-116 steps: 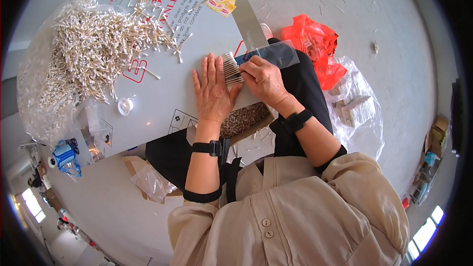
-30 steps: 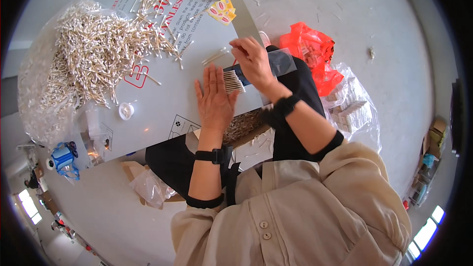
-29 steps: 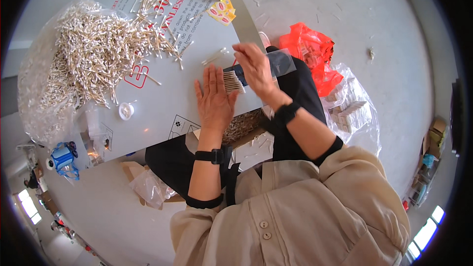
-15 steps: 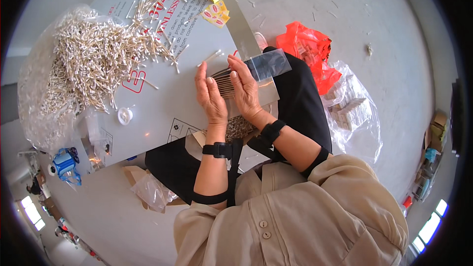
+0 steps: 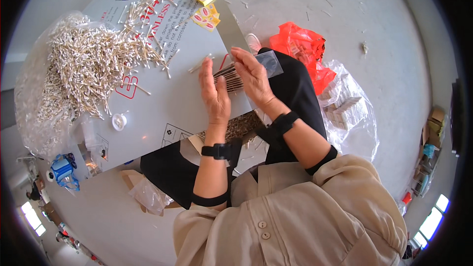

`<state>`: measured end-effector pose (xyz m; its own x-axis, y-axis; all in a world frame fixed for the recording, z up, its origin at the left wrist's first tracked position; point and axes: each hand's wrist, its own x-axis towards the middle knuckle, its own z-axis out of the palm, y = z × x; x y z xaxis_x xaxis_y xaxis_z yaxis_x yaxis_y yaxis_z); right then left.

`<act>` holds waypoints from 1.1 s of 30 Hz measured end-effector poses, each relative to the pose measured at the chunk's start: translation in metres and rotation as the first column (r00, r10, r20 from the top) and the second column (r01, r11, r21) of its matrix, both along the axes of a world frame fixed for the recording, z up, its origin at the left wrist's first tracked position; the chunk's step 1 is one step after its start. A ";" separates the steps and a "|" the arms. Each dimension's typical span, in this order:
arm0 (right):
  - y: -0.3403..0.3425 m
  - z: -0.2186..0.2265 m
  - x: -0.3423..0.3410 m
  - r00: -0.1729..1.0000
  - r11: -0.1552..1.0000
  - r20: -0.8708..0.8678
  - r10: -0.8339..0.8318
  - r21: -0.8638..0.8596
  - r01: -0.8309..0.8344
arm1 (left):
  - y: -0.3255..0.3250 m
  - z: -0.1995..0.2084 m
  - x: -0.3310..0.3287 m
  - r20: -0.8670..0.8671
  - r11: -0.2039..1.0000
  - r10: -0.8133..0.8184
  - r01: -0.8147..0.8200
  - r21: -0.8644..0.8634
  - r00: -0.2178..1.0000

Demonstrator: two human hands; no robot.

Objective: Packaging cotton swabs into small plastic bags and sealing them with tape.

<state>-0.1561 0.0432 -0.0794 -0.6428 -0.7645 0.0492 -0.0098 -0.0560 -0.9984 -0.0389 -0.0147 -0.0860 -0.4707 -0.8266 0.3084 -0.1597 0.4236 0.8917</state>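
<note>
A row of thin sticks with dark ends (image 5: 229, 78), seemingly cotton swabs, lies between my two hands over the table's right edge. My left hand (image 5: 216, 93) stands at the row's left end, fingers stretched upward and thumb beside the sticks. Across the right end lies my right hand (image 5: 253, 76), fingers extended over the sticks and covering part of them. From behind it a clear plastic pouch (image 5: 269, 63) sticks out to the right; whether the sticks are inside cannot be made out. Below my hands, a box of loose dark-tipped sticks (image 5: 241, 127) sits at the table edge.
A large heap of white-tipped cotton swabs (image 5: 84, 64) spills from a clear bag across the table (image 5: 162, 98). A small round white tub (image 5: 118, 121) and yellow packets (image 5: 206, 17) lie there too. Right of my leg are a red bag (image 5: 300, 49) and a clear bag of white packs (image 5: 347, 111).
My hands have moved slightly apart, the right one shifting right. More of the sticks in the box below shows now. The table appears shifted a little to the left in view.
</note>
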 end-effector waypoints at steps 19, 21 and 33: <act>0.041 0.014 -0.026 0.429 0.916 -0.813 0.392 0.305 -0.260 | 0.018 0.014 0.022 0.767 0.928 0.000 0.286 -0.239 0.642; 0.047 0.009 -0.021 0.250 0.898 -0.865 0.436 0.399 -0.185 | 0.019 0.014 0.022 0.768 0.912 0.011 0.308 -0.270 0.640; 0.062 0.018 -0.014 0.496 0.936 -0.795 0.349 0.325 -0.137 | 0.017 0.013 0.024 0.738 0.912 -0.002 0.303 -0.275 0.675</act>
<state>-0.1697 0.1051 -0.0619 -0.1720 -0.9421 0.2879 -0.8535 -0.0034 -0.5210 -0.0147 0.0025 -0.0727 -0.7757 -0.6271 0.0705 -0.5791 0.7518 0.3154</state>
